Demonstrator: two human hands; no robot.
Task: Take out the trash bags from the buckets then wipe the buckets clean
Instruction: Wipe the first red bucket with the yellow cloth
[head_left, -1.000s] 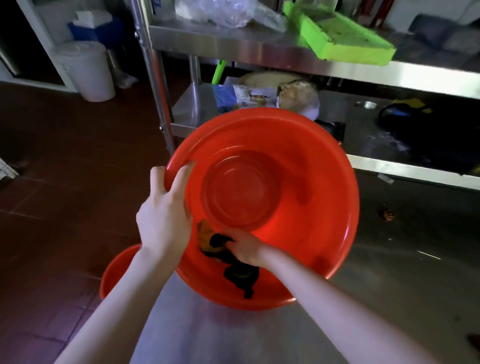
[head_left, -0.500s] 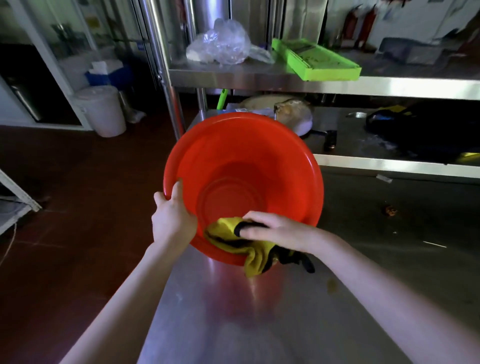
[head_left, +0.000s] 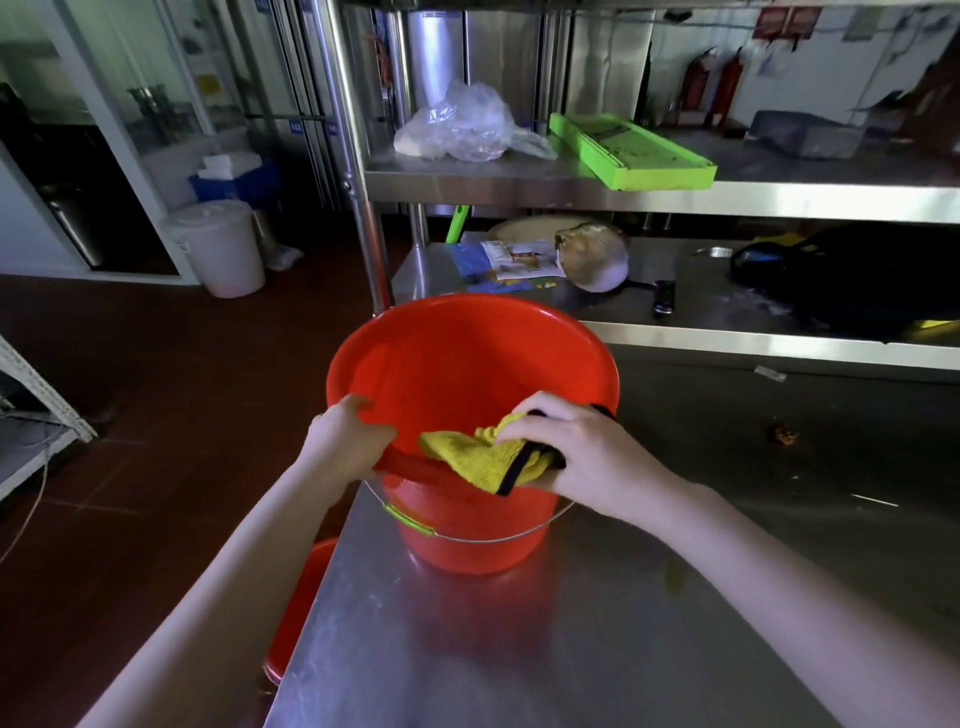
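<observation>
Steel desk under upright red bucket, left grip curled over its near rim, right grip pinching yellow cloth across rim, bucket earlier tipped toward camera

Dim overall, deep shadow over the floor, daylight from upper right, soft glare on the steel table, warped at the edges.

I see the bucket on the table near its left edge. My left hand grips its near rim; right of it, my right hand holds the cloth over that rim.
</observation>
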